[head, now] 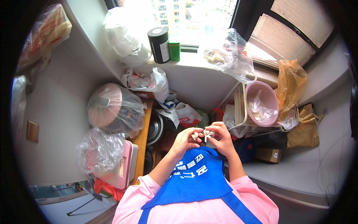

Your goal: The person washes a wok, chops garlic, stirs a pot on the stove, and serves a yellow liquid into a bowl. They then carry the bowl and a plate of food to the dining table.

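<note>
Both my hands are raised in front of the bib of a blue apron point(193, 173) that bears white writing. My left hand point(183, 140) holds a garlic clove point(195, 136) between its fingers and thumb. Close by on the right, my right hand point(222, 138) grips a partly broken garlic bulb point(207, 133), with its pale stem pointing down. A small gap lies between the clove and the bulb.
A wooden shelf point(144, 140) at the left carries a pink-lidded container point(127, 165) and a plastic-covered appliance point(105, 103). At the right, a pink basin point(263, 103) sits on a wire rack point(240, 106). Dark and green canisters point(159, 46) stand on the windowsill; a cardboard box point(268, 155) lies low right.
</note>
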Demonstrator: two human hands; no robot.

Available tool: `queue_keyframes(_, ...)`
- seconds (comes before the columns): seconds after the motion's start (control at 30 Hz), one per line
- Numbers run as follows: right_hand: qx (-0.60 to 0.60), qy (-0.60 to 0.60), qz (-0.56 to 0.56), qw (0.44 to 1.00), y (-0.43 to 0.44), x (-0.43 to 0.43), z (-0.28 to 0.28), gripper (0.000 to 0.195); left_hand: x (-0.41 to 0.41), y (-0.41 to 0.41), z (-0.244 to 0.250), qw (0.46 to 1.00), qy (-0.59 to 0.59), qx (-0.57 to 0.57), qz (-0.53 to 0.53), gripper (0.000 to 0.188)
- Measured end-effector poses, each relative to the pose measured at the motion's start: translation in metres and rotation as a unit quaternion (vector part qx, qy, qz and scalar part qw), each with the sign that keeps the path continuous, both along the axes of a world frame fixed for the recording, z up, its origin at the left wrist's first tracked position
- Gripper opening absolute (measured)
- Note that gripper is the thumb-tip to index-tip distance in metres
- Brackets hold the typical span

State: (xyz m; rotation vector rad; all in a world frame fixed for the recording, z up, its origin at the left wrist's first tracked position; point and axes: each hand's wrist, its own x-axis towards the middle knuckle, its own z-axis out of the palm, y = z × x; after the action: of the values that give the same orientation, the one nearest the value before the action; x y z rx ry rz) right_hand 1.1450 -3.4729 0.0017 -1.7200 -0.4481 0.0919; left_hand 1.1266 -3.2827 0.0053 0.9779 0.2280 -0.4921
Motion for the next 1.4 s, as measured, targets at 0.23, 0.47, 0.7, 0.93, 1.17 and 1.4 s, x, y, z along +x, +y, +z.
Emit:
queue_keyframes(0.23, 0.037, 0.018, 0.008, 0.999, 0.003, 0.003, -0.005, 0.032, -0.002, 0.003, 0.001, 1.0, -0.011, 0.026, 0.008, 0.031)
queue_keyframes(0.47, 0.08, 0.103, -0.059, 0.99, -0.01, 0.014, -0.018, 0.034, -0.005, 0.01, -0.005, 0.999, -0.008, 0.023, 0.027, 0.032)
queue_keyframes(0.7, -0.171, 0.189, -0.032, 0.966, -0.112, 0.027, -0.171, 0.029, -0.013, 0.023, -0.026, 0.995, 0.013, 0.016, 0.093, 0.031)
queue_keyframes(0.93, 0.163, 0.408, -0.362, 0.822, -0.192, 0.006, -0.28, 0.021, -0.019, 0.033, -0.036, 0.986, 0.047, 0.048, 0.155, 0.029)
queue_keyframes(1.17, 0.238, 0.381, -0.492, 0.746, -0.197, 0.051, -0.304, 0.022, -0.017, 0.024, -0.032, 0.974, 0.053, 0.063, 0.211, 0.029)
queue_keyframes(1.4, 0.377, 0.38, -0.427, 0.729, -0.236, 0.087, -0.37, 0.036, -0.003, 0.012, -0.016, 0.971, 0.038, 0.026, 0.234, 0.033)
